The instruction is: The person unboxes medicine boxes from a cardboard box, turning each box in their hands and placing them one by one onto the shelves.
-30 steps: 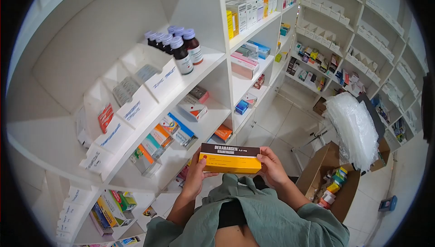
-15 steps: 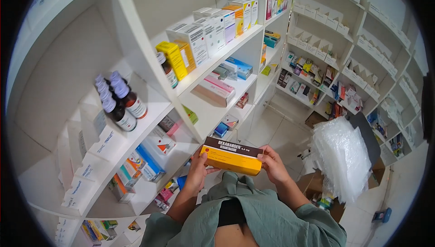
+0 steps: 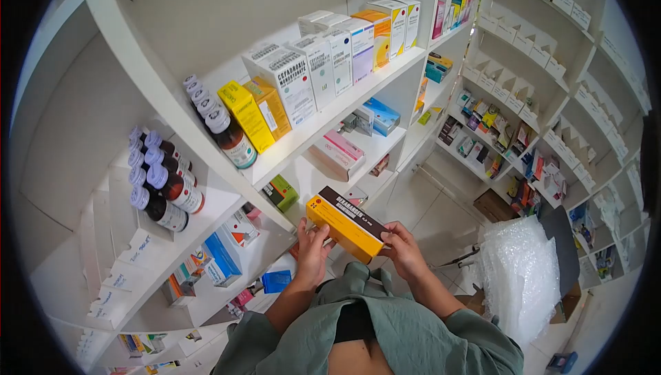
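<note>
Box, 1 pc., held in front of shelf; L hand & R hand each gripping one end. Prob. light, stiff card, slightly slick, crushable; best held by ends, w/ gentle pressure.

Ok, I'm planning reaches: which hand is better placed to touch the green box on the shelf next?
Probably the left hand: it holds the end of the Dexaharsen box nearer the green box; the right hand holds the farther end.
</note>
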Demonstrator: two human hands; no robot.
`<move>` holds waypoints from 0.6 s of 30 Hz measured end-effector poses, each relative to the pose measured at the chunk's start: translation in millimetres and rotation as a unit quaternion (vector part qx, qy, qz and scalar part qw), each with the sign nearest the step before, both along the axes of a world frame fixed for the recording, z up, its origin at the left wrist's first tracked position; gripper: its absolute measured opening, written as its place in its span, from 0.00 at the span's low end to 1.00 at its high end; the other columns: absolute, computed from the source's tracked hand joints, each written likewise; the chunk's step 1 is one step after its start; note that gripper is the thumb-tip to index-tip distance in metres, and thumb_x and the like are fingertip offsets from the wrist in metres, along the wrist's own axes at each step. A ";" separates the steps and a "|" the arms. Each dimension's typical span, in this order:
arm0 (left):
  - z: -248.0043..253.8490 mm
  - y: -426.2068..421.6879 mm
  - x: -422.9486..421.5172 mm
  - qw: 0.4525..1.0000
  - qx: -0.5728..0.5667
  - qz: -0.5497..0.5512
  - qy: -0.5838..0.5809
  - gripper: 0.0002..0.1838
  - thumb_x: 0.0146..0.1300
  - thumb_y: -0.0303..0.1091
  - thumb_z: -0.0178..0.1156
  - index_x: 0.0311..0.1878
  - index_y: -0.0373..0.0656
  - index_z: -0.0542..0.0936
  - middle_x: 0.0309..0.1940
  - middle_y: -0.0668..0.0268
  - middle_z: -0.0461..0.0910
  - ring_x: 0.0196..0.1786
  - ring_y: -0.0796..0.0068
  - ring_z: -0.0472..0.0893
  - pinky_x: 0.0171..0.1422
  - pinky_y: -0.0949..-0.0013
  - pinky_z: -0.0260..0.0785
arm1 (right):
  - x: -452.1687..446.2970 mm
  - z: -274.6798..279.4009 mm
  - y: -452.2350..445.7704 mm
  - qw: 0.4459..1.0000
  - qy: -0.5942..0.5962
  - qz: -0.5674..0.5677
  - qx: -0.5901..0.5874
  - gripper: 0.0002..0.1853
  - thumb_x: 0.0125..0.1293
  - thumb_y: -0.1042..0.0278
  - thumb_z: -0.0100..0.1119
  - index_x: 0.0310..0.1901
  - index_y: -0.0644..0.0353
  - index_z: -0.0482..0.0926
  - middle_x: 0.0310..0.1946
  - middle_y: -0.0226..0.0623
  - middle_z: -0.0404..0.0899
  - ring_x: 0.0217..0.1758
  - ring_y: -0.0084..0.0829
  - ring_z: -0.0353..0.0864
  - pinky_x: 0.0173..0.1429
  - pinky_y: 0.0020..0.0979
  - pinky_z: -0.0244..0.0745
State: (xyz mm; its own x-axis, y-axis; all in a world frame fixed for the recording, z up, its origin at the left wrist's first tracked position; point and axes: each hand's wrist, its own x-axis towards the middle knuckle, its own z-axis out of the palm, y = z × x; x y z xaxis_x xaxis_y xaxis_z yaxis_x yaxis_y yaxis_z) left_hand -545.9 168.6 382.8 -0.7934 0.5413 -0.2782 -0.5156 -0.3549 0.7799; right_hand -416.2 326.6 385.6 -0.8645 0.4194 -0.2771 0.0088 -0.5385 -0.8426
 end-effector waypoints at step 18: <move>-35.7 33.9 -22.4 0.996 -0.070 0.049 0.013 0.27 0.66 0.26 0.52 0.68 0.43 0.61 0.64 0.65 0.62 0.64 0.68 0.67 0.68 0.59 0.60 | -118.2 -54.6 21.5 1.000 0.024 -0.011 0.014 0.11 0.64 0.65 0.58 0.43 0.60 0.71 0.39 0.31 0.73 0.38 0.24 0.77 0.43 0.30 0.77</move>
